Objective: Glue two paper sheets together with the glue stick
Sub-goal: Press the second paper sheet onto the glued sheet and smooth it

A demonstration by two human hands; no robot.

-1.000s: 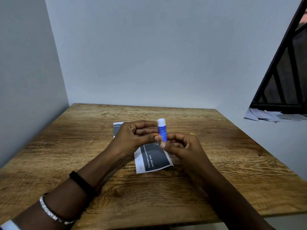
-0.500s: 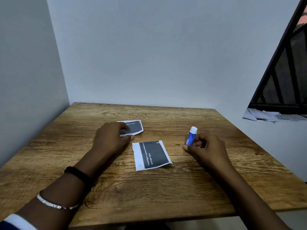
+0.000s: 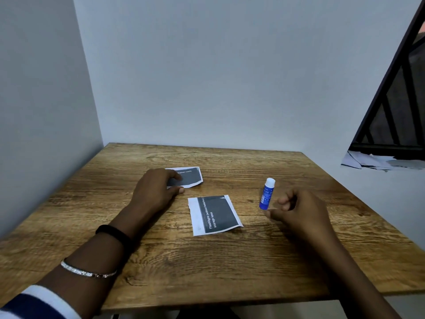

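A blue glue stick with a white cap stands upright on the wooden table, right of centre. My right hand rests just to its right, fingers loosely curled, apart from the stick and holding nothing. A small paper sheet with a dark printed panel lies flat in the middle. A second, similar sheet lies farther back and to the left. My left hand lies on that sheet's left part, fingers spread flat, covering its left end.
Grey walls close the table at the back and left. A dark metal window frame rises at the right, with loose papers on its sill. The table's front edge runs near the bottom of the view.
A second ago both hands held the glue stick above the papers. The right hand set it upright on the table and let go. The left hand moved onto the far sheet.
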